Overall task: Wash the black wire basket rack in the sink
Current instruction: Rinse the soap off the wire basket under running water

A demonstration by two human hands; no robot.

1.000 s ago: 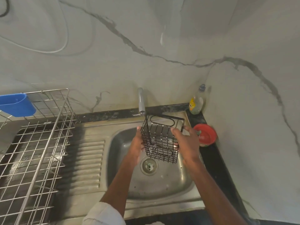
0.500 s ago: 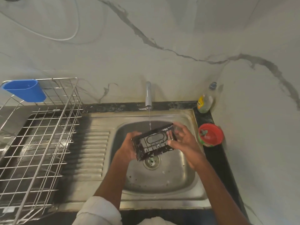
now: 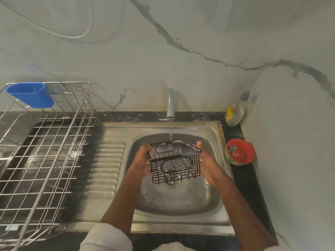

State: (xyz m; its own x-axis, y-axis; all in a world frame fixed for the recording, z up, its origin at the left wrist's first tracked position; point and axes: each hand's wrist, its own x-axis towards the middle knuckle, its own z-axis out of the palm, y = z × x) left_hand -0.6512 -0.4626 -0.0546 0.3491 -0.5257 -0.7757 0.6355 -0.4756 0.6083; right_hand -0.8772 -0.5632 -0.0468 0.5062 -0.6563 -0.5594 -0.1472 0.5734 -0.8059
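I'm holding the black wire basket rack mid-frame under the tap, left hand and right hand each gripping an end. It's looking light, stiff, probably slippery wet; the rim wires are offering the surest grip.

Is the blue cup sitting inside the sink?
No, the blue cup hangs on the back corner of the wire drying rack, left of the sink.

Both forearms reach forward over the sink. The left hand and right hand face each other above its drain, fingers curled, gripping between them.
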